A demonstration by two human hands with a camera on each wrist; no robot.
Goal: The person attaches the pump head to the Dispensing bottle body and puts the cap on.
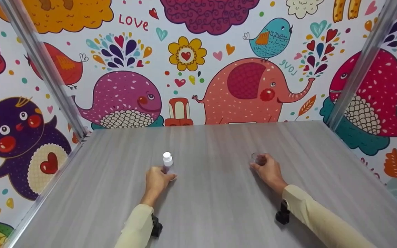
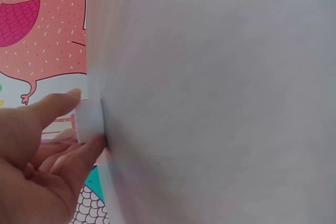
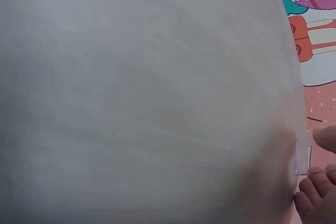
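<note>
Left of centre on the table, a small white bottle (image 1: 168, 160) with a white cap stands upright. My left hand (image 1: 156, 181) holds it low down, thumb on the near side and fingers behind. The left wrist view has the bottle (image 2: 89, 120) between the thumb and fingers of the left hand (image 2: 44, 156). To the right, my right hand (image 1: 268, 169) grips a small clear cup-like container (image 1: 254, 157), partly hidden by the fingers. In the right wrist view the clear container (image 3: 302, 157) is at the right edge, between thumb and fingers of the right hand (image 3: 317, 187).
Both hands work over a grey wood-grain table (image 1: 212, 206). Behind it rises a wall (image 1: 191, 82) printed with cartoon animals. Metal posts (image 1: 47, 69) stand at the back corners. Black wrist cameras (image 1: 282, 213) sit on both sleeves.
</note>
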